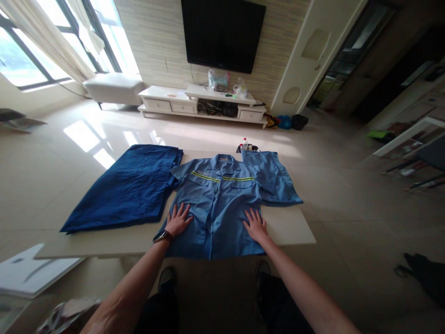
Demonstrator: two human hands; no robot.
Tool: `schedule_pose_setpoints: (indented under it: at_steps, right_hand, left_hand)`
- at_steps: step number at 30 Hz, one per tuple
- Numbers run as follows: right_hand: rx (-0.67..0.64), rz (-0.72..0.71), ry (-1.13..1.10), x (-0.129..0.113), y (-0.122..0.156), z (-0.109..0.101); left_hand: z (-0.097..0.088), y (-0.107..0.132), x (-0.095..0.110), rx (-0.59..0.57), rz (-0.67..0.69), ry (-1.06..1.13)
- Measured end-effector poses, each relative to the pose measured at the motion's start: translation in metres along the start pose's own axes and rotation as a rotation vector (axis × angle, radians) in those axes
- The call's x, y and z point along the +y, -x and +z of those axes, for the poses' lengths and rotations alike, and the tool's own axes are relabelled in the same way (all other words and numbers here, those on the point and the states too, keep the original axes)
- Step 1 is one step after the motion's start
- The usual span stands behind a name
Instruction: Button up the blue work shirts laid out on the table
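While the left hand (pixel 178 220) and right hand (pixel 256 226) are resting palms down on a blue work shirt (pixel 217 208), both are open with fingers spread, well apart, one on each side of the button placket. The shirt is lying flat on a pale tabletop (pixel 288 227), its hem along the near edge, collar pointing away, yellow reflective strips running across the chest, and one sleeve folded out to the right. A wristwatch (pixel 162 236) is sitting on the left wrist. Folded dark blue trousers (pixel 121 190) are lying just left of the shirt. A plastic bottle (pixel 245 144) is standing just beyond the collar beside some dark items. Around the table, a glossy tile floor (pixel 347 241) is reflecting window light. A white TV cabinet (pixel 167 104) is standing under a wall-mounted TV (pixel 222 35), and a white ottoman (pixel 113 88) is sitting by a curtained window (pixel 34 41). Pale tabletop is showing between the right hand and the table's right edge, while the near edge is running just below both hands.
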State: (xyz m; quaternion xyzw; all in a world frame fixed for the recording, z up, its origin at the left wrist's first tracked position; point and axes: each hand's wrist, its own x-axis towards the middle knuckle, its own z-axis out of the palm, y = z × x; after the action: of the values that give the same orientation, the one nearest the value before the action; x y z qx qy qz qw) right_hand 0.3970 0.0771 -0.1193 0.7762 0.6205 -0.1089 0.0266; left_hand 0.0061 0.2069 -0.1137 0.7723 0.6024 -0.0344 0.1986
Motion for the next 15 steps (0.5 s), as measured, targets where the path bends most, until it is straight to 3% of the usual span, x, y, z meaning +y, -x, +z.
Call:
schedule_pose_setpoints:
  at_steps: [5, 8, 10, 15]
  right_hand:
    - [0.125, 0.189, -0.176, 0.024, 0.037, 0.000]
    - [0.202, 0.411, -0.413, 0.030, 0.041, -0.012]
    - [0.178, 0.503, -0.558, 0.034, 0.039, -0.024]
    - [0.086, 0.372, -0.754, 0.031, 0.015, -0.066]
  left_hand:
    - [0.001, 0.018, 0.012, 0.006, -0.078, 0.001]
    - [0.006, 0.038, 0.027, 0.034, -0.052, 0.024]
    - [0.011, 0.054, 0.035, 0.021, -0.034, 0.055]
    - [0.020, 0.077, 0.040, -0.107, -0.065, 0.108]
